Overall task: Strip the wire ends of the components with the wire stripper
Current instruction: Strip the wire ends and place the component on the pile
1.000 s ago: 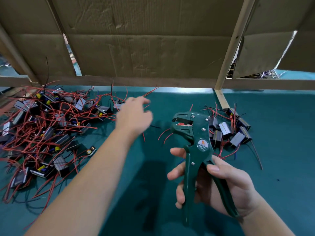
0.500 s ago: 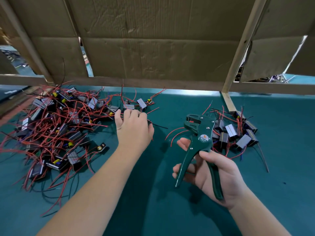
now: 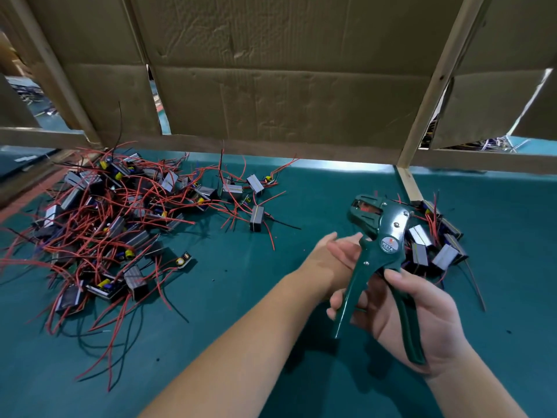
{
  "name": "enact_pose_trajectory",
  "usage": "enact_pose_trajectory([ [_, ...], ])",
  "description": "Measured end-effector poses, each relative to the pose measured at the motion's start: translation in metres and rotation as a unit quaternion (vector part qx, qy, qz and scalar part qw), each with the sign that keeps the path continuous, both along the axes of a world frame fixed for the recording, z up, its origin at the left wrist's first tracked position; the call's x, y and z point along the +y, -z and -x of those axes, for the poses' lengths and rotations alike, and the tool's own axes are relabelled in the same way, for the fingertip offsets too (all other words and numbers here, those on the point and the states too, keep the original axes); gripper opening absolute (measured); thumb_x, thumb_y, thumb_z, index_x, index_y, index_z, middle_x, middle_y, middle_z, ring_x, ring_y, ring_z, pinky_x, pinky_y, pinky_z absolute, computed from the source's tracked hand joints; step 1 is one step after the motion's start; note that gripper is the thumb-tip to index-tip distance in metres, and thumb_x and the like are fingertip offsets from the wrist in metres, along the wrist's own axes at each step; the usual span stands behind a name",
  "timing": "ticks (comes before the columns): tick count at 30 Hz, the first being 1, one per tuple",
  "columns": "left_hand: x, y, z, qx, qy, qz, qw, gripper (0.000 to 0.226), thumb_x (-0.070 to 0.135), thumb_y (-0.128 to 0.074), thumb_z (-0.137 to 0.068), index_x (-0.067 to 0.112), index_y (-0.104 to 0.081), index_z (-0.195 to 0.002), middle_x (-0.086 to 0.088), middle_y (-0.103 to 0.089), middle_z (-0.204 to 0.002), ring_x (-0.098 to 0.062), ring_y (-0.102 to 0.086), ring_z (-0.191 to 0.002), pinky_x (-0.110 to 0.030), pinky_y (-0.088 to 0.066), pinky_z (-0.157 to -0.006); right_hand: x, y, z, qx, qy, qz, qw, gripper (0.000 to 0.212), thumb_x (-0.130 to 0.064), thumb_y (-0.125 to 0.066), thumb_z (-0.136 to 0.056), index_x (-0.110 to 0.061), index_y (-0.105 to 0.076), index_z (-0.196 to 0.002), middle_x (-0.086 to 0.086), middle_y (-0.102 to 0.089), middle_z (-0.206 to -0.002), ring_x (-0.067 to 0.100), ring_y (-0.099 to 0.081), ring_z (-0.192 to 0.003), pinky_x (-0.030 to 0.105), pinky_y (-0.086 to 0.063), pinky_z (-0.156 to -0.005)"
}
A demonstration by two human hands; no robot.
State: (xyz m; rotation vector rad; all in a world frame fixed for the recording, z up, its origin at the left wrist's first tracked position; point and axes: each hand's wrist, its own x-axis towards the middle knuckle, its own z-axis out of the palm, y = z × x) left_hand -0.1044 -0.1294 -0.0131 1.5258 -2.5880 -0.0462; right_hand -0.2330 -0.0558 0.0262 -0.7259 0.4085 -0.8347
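My right hand (image 3: 422, 321) grips the two handles of a dark green wire stripper (image 3: 388, 236), held upright with its jaws pointing away from me. My left hand (image 3: 328, 263) is just left of the stripper's handles, fingers stretched out, with nothing visible in it. A large tangled pile of small grey components with red and black wires (image 3: 105, 224) lies at the left of the green table (image 3: 241, 312). One component (image 3: 256, 218) stands alone between that pile and my hands. A smaller heap of components (image 3: 434, 245) sits behind the stripper on the right.
A cardboard wall (image 3: 286, 86) on a wooden frame closes the back of the table. A slanted wooden post (image 3: 437, 86) meets the table just behind the small heap. Loose red wire ends trail toward me from the big pile.
My left hand has pulled back from the edge of the big pile and come right, next to the stripper. The stripper stays in my right hand, handles still spread.
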Motion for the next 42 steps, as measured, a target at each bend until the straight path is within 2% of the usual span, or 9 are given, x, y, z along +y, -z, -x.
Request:
enact_pose_trajectory([
  [3,0.004,-0.007,-0.026,0.077,-0.070,0.141,0.985,0.025,0.018,-0.047,-0.083,0.029,-0.064,-0.099,-0.002,-0.059,-0.120,-0.024,-0.051,-0.118,-0.040,-0.032,-0.102,0.002,0.000,-0.002,-0.005,-0.009,0.002,1.000,0.080,-0.025,-0.087,-0.056,0.002,-0.058,-0.126,0.024,-0.059,-0.122,0.043,-0.065,-0.077,0.056,-0.053,-0.072],
  [6,-0.001,-0.008,-0.072,0.103,-0.302,0.199,0.927,0.052,0.014,-0.059,-0.072,0.016,-0.056,-0.124,-0.009,-0.055,-0.127,-0.032,-0.048,-0.118,-0.041,-0.032,-0.097,0.005,-0.001,-0.004,0.004,-0.022,0.015,1.000,0.076,-0.027,-0.086,-0.058,-0.001,-0.059,-0.125,0.013,-0.052,-0.141,0.040,-0.066,-0.077,0.054,-0.054,-0.073],
  [10,0.000,-0.013,-0.118,0.037,-0.466,0.074,0.881,0.034,0.039,-0.058,-0.085,0.013,-0.054,-0.107,-0.010,-0.063,-0.110,-0.031,-0.056,-0.106,-0.039,-0.036,-0.091,0.005,-0.001,-0.005,0.014,-0.025,0.009,1.000,0.078,-0.027,-0.087,-0.055,-0.002,-0.060,-0.124,0.011,-0.052,-0.141,0.039,-0.067,-0.077,0.053,-0.054,-0.073],
  [16,0.023,-0.025,-0.138,0.253,-0.363,0.124,0.888,0.014,0.031,-0.067,-0.084,0.020,-0.059,-0.082,0.010,-0.061,-0.079,-0.022,-0.060,-0.083,-0.035,-0.041,-0.093,0.004,-0.001,-0.003,0.012,-0.024,0.004,1.000,0.078,-0.027,-0.087,-0.056,-0.004,-0.060,-0.125,0.013,-0.052,-0.141,0.039,-0.067,-0.078,0.053,-0.054,-0.073],
  [19,0.045,-0.030,-0.129,0.329,-0.251,0.180,0.892,0.012,0.024,-0.073,-0.074,0.022,-0.066,-0.084,0.015,-0.063,-0.102,-0.018,-0.061,-0.112,-0.032,-0.033,-0.100,0.003,0.000,-0.001,0.002,-0.021,0.000,1.000,0.078,-0.027,-0.086,-0.056,-0.005,-0.060,-0.126,0.013,-0.052,-0.141,0.038,-0.068,-0.079,0.051,-0.054,-0.073],
  [22,0.064,-0.025,-0.114,0.304,-0.217,0.234,0.898,0.019,0.023,-0.081,-0.069,0.030,-0.074,-0.086,0.004,-0.041,-0.143,-0.022,-0.022,-0.145,-0.038,-0.007,-0.116,0.003,0.000,0.000,-0.015,-0.023,-0.013,1.000,0.078,-0.026,-0.087,-0.054,-0.005,-0.061,-0.125,0.013,-0.052,-0.141,0.037,-0.068,-0.079,0.050,-0.055,-0.073],
  [30,0.078,-0.021,-0.105,0.407,-0.223,0.261,0.846,0.039,0.009,-0.080,-0.076,0.043,-0.068,-0.094,-0.015,-0.005,-0.159,-0.025,-0.011,-0.146,-0.042,-0.021,-0.115,0.002,-0.001,0.001,-0.011,-0.018,-0.022,1.000,0.081,-0.027,-0.088,-0.050,-0.006,-0.062,-0.124,0.014,-0.054,-0.138,0.035,-0.068,-0.077,0.049,-0.057,-0.073],
  [36,0.080,-0.013,-0.111,0.538,-0.199,0.124,0.810,0.058,-0.015,-0.065,-0.077,0.040,-0.068,-0.095,0.017,-0.073,-0.098,0.000,-0.066,-0.087,-0.013,-0.045,-0.084,0.002,0.001,-0.001,-0.001,-0.018,-0.028,0.999,0.083,-0.027,-0.088,-0.048,-0.005,-0.062,-0.123,0.017,-0.055,-0.137,0.036,-0.068,-0.075,0.049,-0.056,-0.072],
  [42,0.080,-0.017,-0.114,0.769,-0.149,-0.098,0.613,0.029,0.010,-0.053,-0.075,0.013,-0.077,-0.091,-0.020,-0.066,-0.088,-0.030,-0.066,-0.083,-0.035,-0.054,-0.077,0.002,0.002,-0.002,0.006,-0.019,-0.023,1.000,0.083,-0.027,-0.087,-0.050,-0.003,-0.060,-0.125,0.016,-0.053,-0.139,0.036,-0.067,-0.076,0.050,-0.056,-0.072],
])
